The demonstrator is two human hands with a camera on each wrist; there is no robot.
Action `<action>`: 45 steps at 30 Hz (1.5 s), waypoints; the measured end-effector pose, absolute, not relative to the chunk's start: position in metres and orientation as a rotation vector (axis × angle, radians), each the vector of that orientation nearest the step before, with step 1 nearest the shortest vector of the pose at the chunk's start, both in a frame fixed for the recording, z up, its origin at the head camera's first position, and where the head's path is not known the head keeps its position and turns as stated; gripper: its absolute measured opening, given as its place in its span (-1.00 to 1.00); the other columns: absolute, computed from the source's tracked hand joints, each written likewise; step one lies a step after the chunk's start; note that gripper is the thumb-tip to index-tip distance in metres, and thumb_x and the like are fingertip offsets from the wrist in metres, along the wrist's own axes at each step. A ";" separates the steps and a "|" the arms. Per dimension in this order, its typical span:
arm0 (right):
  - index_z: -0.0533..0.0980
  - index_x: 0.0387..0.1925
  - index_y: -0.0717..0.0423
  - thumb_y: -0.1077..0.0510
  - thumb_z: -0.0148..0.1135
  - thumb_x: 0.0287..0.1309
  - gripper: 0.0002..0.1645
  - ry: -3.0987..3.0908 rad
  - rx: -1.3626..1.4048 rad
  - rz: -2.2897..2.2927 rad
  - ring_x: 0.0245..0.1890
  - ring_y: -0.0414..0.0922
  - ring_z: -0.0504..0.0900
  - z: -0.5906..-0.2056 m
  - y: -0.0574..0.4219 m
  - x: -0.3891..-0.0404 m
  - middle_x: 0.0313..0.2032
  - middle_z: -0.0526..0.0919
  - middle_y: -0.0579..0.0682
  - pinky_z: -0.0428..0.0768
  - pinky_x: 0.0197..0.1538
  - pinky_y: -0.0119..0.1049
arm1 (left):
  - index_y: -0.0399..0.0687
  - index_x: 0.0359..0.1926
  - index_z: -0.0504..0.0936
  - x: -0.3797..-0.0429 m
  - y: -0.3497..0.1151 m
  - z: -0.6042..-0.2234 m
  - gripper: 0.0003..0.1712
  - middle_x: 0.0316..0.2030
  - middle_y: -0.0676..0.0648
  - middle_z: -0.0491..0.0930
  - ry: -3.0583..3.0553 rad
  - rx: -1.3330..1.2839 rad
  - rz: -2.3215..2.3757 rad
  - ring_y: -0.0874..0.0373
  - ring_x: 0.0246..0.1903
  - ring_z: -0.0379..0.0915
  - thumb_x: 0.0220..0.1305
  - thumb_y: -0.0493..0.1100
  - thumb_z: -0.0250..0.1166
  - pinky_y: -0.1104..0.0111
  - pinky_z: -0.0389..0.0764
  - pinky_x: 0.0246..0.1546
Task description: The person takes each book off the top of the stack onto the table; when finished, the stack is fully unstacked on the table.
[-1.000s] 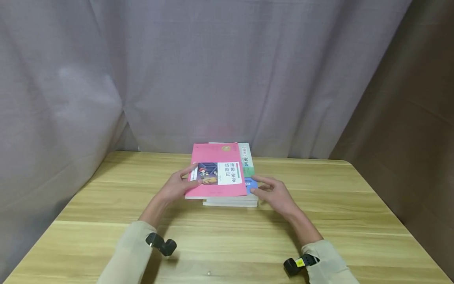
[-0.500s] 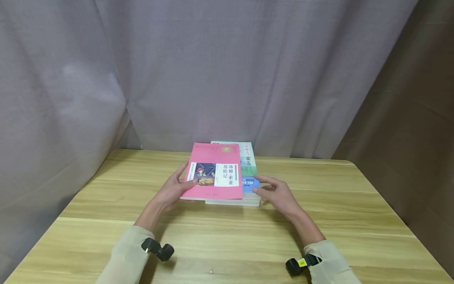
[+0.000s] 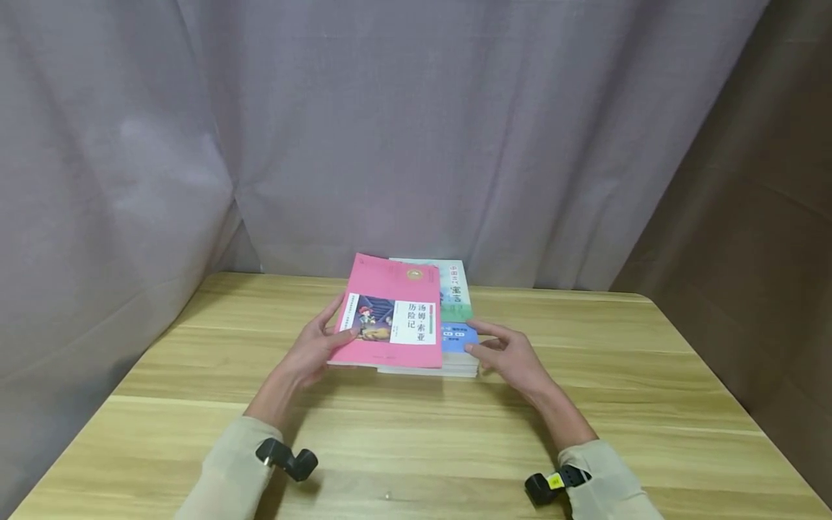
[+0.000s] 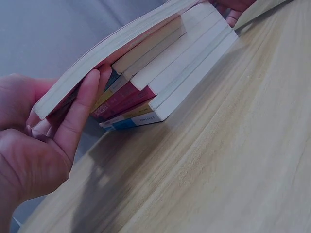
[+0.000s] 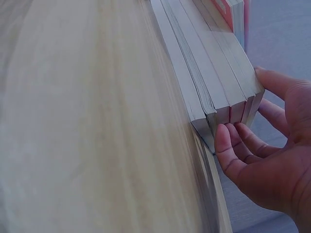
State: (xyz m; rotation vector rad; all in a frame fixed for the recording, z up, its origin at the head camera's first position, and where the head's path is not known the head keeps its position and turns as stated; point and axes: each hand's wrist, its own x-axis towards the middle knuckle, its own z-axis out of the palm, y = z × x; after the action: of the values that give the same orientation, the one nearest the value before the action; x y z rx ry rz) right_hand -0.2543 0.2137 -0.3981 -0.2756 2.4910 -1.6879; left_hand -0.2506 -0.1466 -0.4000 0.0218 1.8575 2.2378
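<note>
In the head view, my left hand (image 3: 310,352) holds a pink paperback book (image 3: 383,354) by its left edge, thumb on the cover. The left wrist view shows fingers underneath, and this edge of the book raised above a stack of books (image 4: 175,73). Green and blue covers (image 3: 460,337) show on the stack's right side; the pink book hides the rest. My right hand (image 3: 516,361) is at the stack's right side. In the right wrist view, its thumb touches the top edge while bent fingertips (image 5: 223,136) rest against the side of the books.
The stack stands on a wooden table (image 3: 403,433) near its back edge. A grey curtain (image 3: 364,130) hangs behind, and a darker cloth (image 3: 747,253) hangs on the right. Both wrists carry a black strapped camera (image 3: 289,460).
My left hand has drawn the pink book to the left and tilted it, so more of the green and blue covers shows. My right hand stays at the stack's right side.
</note>
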 end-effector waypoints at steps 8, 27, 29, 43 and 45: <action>0.44 0.50 0.01 -0.03 0.43 0.36 -0.25 2.500 -0.273 -1.669 -0.22 -0.03 0.71 -0.399 0.219 -0.254 0.38 0.50 0.32 0.76 -0.03 -0.16 | 0.43 0.71 -0.09 -0.242 -0.168 -0.394 -0.03 0.06 -0.24 0.72 1.885 0.017 2.267 0.12 -0.30 0.81 0.57 -0.33 0.17 0.25 0.84 -0.23; 0.41 0.52 0.03 -0.04 0.42 0.37 -0.23 2.506 -0.264 -1.677 -0.16 -0.05 0.71 -0.396 0.230 -0.251 0.42 0.47 0.33 0.76 -0.01 -0.16 | 0.35 0.72 -0.31 -0.224 -0.284 -0.371 0.09 -0.25 0.13 0.78 2.004 -0.066 2.246 0.15 -0.37 0.80 0.55 -0.29 0.23 0.31 0.83 -0.34; 0.41 0.52 0.03 -0.04 0.41 0.37 -0.22 2.508 -0.262 -1.675 -0.15 -0.05 0.72 -0.396 0.230 -0.251 0.42 0.46 0.33 0.76 0.01 -0.15 | 0.33 0.72 -0.33 -0.224 -0.292 -0.377 0.09 -0.25 0.15 0.76 2.040 -0.099 2.210 0.15 -0.36 0.80 0.56 -0.27 0.23 0.30 0.83 -0.33; 0.40 0.53 0.02 -0.05 0.42 0.38 -0.21 2.492 -0.226 -1.685 -0.01 -0.04 0.71 -0.395 0.229 -0.249 0.39 0.50 0.32 0.72 0.03 -0.18 | 0.20 0.71 -0.30 -0.228 -0.318 -0.400 0.02 -0.31 0.12 0.72 2.269 -0.149 1.969 0.22 -0.44 0.75 0.57 -0.26 0.18 0.36 0.78 -0.38; 0.40 0.53 0.02 -0.05 0.41 0.38 -0.22 2.493 -0.223 -1.684 -0.02 -0.04 0.72 -0.395 0.229 -0.249 0.38 0.51 0.32 0.72 0.03 -0.19 | 0.17 0.71 -0.29 -0.230 -0.320 -0.403 0.01 -0.31 0.11 0.70 2.307 -0.175 1.932 0.22 -0.46 0.73 0.57 -0.27 0.19 0.35 0.78 -0.40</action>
State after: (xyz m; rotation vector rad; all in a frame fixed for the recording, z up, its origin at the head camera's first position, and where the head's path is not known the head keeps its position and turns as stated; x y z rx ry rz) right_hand -0.2490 0.2290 -0.3948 -0.2231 2.4928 -1.6839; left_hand -0.2304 -0.3200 -0.4027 -0.1747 2.3066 1.9322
